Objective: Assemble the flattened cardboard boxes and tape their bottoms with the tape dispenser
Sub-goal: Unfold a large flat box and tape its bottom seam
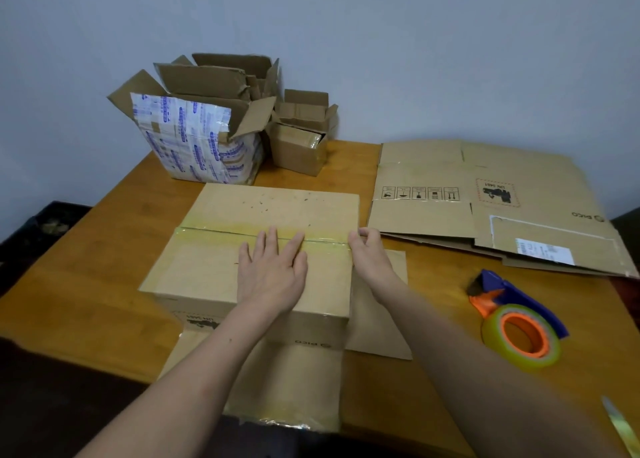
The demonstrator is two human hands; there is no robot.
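Tape dispenser [519, 322]: lies on the table [86, 284] to my right, well apart from both hands, with nothing holding it.
Box [214, 270]: stands bottom-up in front of me, its lower flaps spread flat on the table.
Left hand [273, 274]: flat on the box bottom, fingers straight, fingertips on the tape strip [214, 234].
Tape strip: yellowish, runs along the centre seam from edge to edge.
Right hand [367, 249]: fingers curled at the strip's right end, at the box edge; I cannot tell whether they pinch the tape or only press it.
Flattened boxes [485, 208]: stacked far right on the table.
Open boxes [194, 135]: grouped far left, near the wall.
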